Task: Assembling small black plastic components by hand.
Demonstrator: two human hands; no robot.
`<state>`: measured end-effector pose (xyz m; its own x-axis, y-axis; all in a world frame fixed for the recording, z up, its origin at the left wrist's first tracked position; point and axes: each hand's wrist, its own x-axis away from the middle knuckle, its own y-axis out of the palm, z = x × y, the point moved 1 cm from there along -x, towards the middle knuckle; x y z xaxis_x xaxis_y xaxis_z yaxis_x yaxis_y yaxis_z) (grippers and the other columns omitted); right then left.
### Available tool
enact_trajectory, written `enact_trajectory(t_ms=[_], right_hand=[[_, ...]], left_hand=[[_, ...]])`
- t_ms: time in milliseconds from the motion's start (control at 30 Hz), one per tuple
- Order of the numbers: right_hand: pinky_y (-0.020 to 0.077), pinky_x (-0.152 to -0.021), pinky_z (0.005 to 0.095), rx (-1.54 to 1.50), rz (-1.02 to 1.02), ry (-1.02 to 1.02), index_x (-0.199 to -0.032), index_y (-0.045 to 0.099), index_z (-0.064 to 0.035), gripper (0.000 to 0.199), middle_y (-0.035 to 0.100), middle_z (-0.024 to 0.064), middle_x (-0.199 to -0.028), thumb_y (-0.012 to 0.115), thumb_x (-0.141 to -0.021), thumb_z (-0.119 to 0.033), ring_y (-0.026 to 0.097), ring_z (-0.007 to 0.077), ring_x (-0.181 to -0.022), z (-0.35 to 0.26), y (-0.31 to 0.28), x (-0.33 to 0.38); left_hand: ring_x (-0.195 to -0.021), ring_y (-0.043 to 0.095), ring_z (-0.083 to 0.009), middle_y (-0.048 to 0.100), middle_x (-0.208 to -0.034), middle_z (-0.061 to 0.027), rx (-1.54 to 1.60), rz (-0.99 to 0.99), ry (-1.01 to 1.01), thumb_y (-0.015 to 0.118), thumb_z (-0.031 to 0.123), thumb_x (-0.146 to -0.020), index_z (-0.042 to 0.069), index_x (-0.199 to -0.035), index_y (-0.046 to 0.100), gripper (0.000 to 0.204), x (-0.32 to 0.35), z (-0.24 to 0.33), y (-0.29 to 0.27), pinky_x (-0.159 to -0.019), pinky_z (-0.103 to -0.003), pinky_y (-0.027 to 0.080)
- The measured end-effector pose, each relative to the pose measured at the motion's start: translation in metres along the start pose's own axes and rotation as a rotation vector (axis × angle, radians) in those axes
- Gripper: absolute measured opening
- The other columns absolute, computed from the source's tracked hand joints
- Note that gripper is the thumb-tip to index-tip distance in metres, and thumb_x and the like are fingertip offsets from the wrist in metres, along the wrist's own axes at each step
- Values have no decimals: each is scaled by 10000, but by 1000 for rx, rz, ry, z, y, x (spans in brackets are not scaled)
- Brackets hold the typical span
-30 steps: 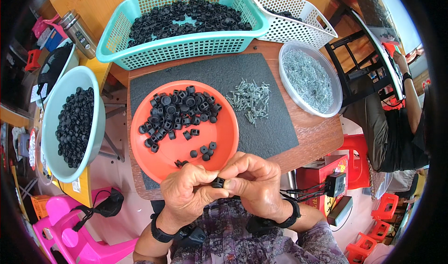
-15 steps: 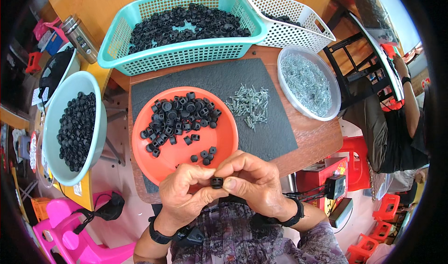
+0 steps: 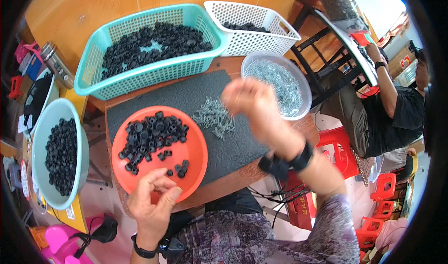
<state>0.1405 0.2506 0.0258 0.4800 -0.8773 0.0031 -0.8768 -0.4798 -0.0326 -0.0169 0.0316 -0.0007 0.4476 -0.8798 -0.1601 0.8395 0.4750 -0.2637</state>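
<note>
Over a dark mat (image 3: 186,100), the blurred right hand (image 3: 249,98) is reaching toward loose screws (image 3: 214,117), its grip impossible to tell, while the left hand (image 3: 154,196), fingertips pinched perhaps on a small black cap, is hovering at the orange plate (image 3: 196,147) of caps (image 3: 151,133), both supplies lying close for picking.

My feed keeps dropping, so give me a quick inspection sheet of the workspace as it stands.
Surface: dark mat on a wooden table.
Job's things: orange plate of black caps; loose screws; clear bowl of screws.
Clutter: teal basket, white basket, grey-green bowl of black parts.
Hands: left hand at the plate's rim, fingers curled; right hand blurred above the screws.
Cables: black leads under the table.
Surroundings: seated person, red stools.
</note>
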Motion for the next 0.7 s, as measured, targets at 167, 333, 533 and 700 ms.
enact_trajectory(t_ms=[167,333,533,700], right_hand=[[456,-625,284,291,305,-241,-845,645,16,131,632,75,-813,620,-731,-44,569,160,-700,-31,-62,-108],[454,-650,259,682,528,-448,-953,634,48,252,632,62,-813,639,-733,-76,561,138,-709,-60,-96,-148],[472,-709,285,637,263,-406,-894,653,27,209,663,96,-791,643,-712,-75,603,153,-752,-17,-46,-89],[452,-636,252,533,79,-206,-901,635,30,169,632,59,-758,621,-739,-17,545,110,-678,8,-18,-14]], left_hand=[[-661,593,-105,630,-730,-64,37,196,-45,682,-31,-735,-30,-987,583,271,4,-15,-16,-624,-231,479],[-655,600,-136,616,-740,-83,-194,159,77,674,-47,-719,-30,-897,611,189,-6,-5,-19,-610,-248,477],[-664,580,-232,587,-767,-109,-381,17,140,679,-57,-644,-25,-849,603,221,-9,-3,-24,-587,-318,459],[-688,564,-251,576,-781,-102,-550,-100,228,695,-29,-603,-8,-834,611,247,-20,3,-28,-596,-337,449]])
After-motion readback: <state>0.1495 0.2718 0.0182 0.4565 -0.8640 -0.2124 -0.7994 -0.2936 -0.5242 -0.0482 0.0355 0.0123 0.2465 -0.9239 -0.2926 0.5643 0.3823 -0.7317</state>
